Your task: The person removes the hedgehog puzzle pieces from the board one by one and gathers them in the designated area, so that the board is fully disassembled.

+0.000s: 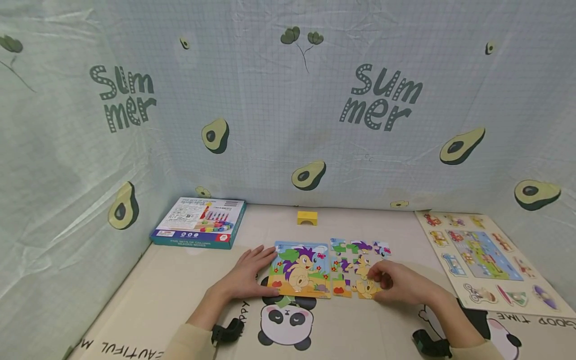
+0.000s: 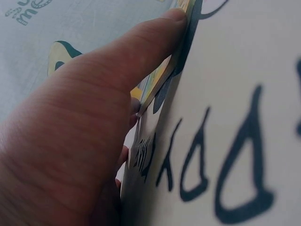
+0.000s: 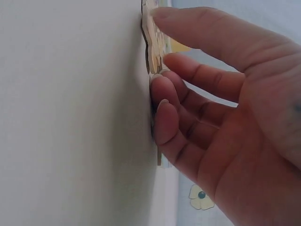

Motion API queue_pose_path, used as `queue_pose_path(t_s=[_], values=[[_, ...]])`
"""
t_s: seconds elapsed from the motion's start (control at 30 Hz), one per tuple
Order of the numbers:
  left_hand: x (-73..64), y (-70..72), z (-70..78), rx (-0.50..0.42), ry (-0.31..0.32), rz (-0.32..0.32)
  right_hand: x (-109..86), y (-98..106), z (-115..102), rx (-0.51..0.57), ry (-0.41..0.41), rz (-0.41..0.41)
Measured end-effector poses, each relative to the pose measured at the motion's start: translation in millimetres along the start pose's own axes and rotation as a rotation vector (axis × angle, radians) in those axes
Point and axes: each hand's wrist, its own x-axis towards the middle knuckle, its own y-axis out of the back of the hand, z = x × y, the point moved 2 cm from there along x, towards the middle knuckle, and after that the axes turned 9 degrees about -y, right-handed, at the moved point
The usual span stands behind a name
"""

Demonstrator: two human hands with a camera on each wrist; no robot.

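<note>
A hedgehog picture board (image 1: 299,270) lies flat in the middle. My left hand (image 1: 249,272) steadies it, fingers spread along its left side and thumb (image 2: 155,35) on its lower left edge. Beside the board on the right, jigsaw puzzle pieces (image 1: 342,265) of the same hedgehog are laid out, several joined, with gaps between some. My right hand (image 1: 396,282) grips a yellowish puzzle piece (image 1: 366,289) at the lower right of that group. Its thumb and index finger are at the piece's edges in the right wrist view, and the other fingers curl close to the table.
A yellow arch block (image 1: 307,218) stands behind the board. At the back left lies a flat toy box (image 1: 198,222). A large wooden puzzle board (image 1: 490,260) with vehicle and figure pictures lies on the right. A printed sheet (image 1: 270,100) hangs around the table as walls.
</note>
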Motion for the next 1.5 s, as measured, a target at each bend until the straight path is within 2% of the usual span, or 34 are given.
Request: queue_pose_path(t_s=[0.33,0.53,0.8,1.17,1.37,1.5], values=[[1.5,-0.1,-0.6,-0.005,0.001,0.008,1.5,8.3,-7.9,0.028,0.023,0.100],[0.3,-2.4,0.0,-0.011,0.004,-0.003,2.5,6.2,-13.3,0.078,0.076,0.151],[-0.9,-0.7,0.5,-0.014,0.010,0.005,19.8,-5.4,-27.5,0.119,0.110,0.133],[0.1,-0.7,0.0,-0.012,0.006,0.004,49.6,-22.6,-52.0,0.062,0.116,0.116],[1.4,-1.0,-1.7,-0.007,-0.001,0.004,62.7,-33.7,-63.2,0.087,0.116,0.068],[1.0,-1.3,-2.0,-0.013,-0.001,0.002,67.4,-42.1,-68.7,0.098,0.086,0.032]])
